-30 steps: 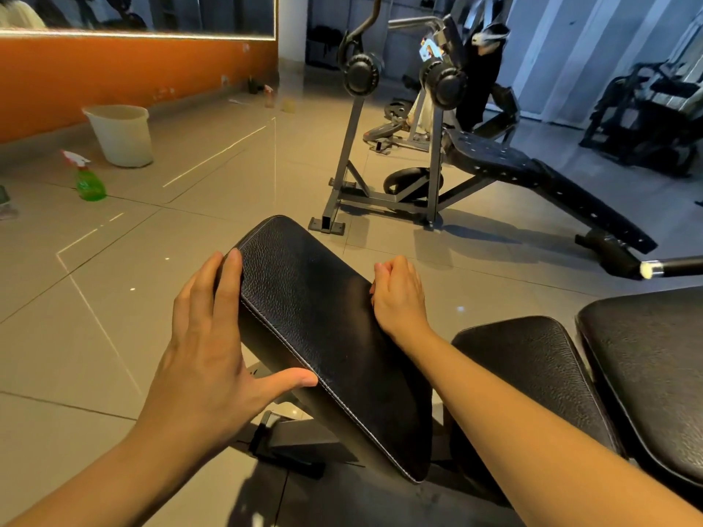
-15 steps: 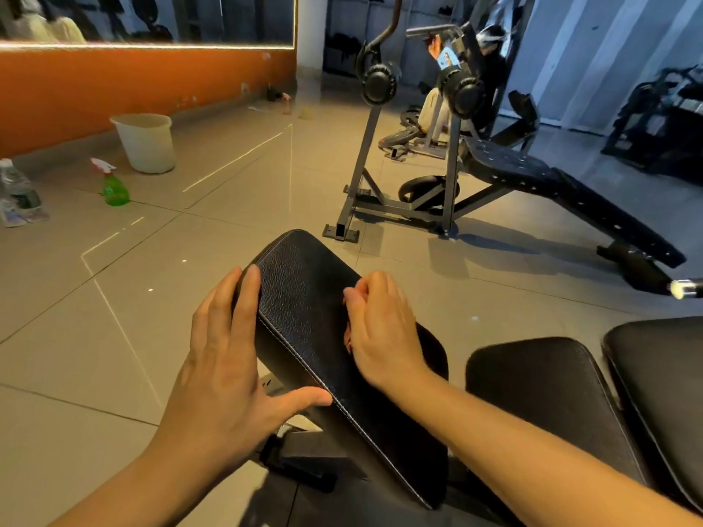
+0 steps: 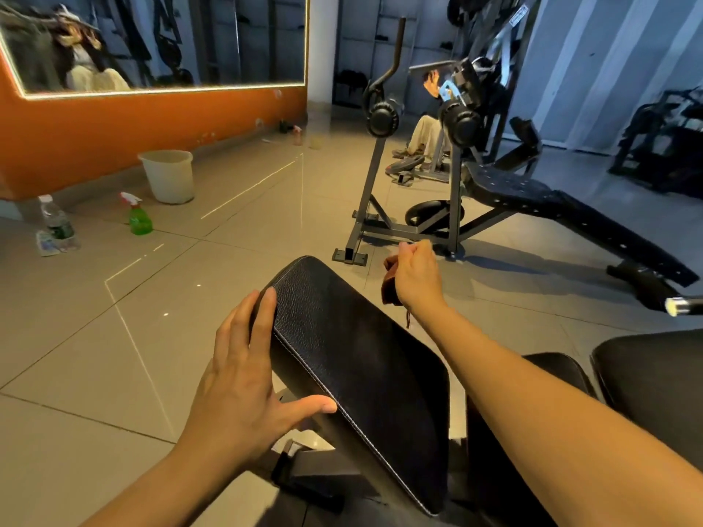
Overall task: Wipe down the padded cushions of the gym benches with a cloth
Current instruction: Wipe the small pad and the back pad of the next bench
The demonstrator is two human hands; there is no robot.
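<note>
The black cushion (image 3: pixel 361 359) sits in the middle of your view, tilted, its rounded far end towards the room and its near end cut across by your right forearm. Your left hand (image 3: pixel 243 382) lies flat against its left edge, fingers straight along the side seam and thumb spread onto the near-left rim. Your right hand (image 3: pixel 416 277) is curled round a dark cloth (image 3: pixel 390 289) just off the cushion's far right edge. Most of the cloth is hidden behind the hand, and you cannot tell whether it touches the padding.

Left of the cushion the tiled floor (image 3: pixel 95 336) lies open. To the right, two more black pads (image 3: pixel 654 378) stand close, the outer one cut off by the frame. The frame under the cushion is in shadow and hard to make out.

Farther off, a weight bench (image 3: pixel 551 207) stands at far right. By the orange wall at far left are a pale bucket (image 3: pixel 167 176), a green spray bottle (image 3: pixel 140 218) and a clear water bottle (image 3: pixel 57 222).
</note>
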